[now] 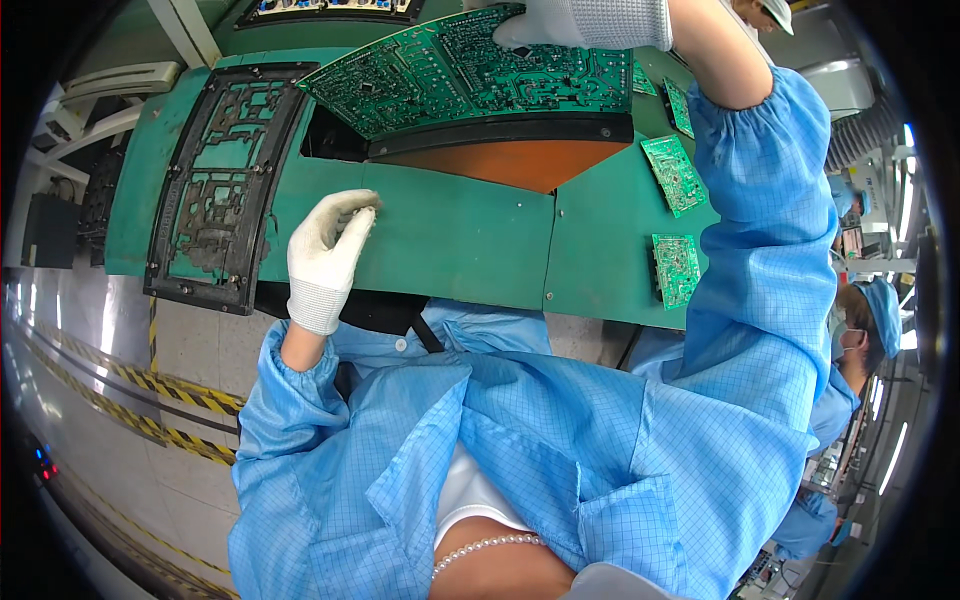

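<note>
A large green circuit board (450,80) stands tilted at the far side of the bench, its face crowded with solder points and small parts. At its upper edge my right hand (590,25), in a white knit glove, grips it with the thumb on the face; the other fingers are hidden behind. My left hand (333,245), gloved too, hovers above the green bench top with fingers loosely curled and apart from the thumb. Nothing shows in it. Nearest to it on the left lies a black fixture frame (165,235) with cut-out shapes.
Below the large board is a black-edged holder with an orange panel (510,163). Several smaller circuit boards (675,175) lie along the bench's right side. More parts sit in a tray (330,12) at the far edge. Co-workers in blue (875,315) are at the right.
</note>
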Demonstrator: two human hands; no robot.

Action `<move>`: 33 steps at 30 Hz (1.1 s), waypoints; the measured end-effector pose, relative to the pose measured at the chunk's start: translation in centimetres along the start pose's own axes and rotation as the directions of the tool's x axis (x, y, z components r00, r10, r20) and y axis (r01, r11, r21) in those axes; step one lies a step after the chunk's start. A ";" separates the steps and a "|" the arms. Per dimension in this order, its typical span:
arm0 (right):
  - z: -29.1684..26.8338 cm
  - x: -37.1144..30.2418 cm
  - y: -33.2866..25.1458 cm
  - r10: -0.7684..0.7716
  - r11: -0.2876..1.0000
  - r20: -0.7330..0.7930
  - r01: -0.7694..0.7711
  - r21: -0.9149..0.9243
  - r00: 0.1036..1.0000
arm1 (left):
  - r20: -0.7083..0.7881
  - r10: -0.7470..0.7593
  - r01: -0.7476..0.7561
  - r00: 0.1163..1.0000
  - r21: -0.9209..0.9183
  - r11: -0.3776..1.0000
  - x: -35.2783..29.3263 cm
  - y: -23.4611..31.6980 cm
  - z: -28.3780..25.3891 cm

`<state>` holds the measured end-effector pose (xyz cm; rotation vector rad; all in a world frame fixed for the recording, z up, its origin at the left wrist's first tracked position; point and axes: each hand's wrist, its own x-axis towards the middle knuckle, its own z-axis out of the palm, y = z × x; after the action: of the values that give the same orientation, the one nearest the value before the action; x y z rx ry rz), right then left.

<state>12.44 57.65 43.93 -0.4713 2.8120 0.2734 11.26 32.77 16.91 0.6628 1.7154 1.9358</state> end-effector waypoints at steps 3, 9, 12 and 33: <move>0.2 0.0 -1.7 0.005 0.998 0.002 -0.004 -0.062 1.000 | -0.032 0.013 -0.014 0.999 -0.031 0.999 -0.4 0.0 -0.3; 4.5 -3.0 -6.8 0.112 0.950 -0.270 -0.183 -0.252 0.956 | -0.453 0.557 -0.474 0.695 0.293 0.830 -2.2 2.9 -1.9; 6.5 -3.3 -6.9 0.066 0.871 -0.329 -0.215 -0.442 0.942 | -0.468 0.548 -0.504 0.693 0.229 0.833 -2.1 3.5 -2.4; 0.1 -11.1 -6.4 0.147 0.981 -0.530 -0.192 -0.032 0.835 | -0.059 0.267 -0.273 0.962 -0.218 0.937 3.7 10.6 0.6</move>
<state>24.78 54.95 46.26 -0.3528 3.4040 0.3442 8.50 34.43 27.67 0.8237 1.4514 2.2950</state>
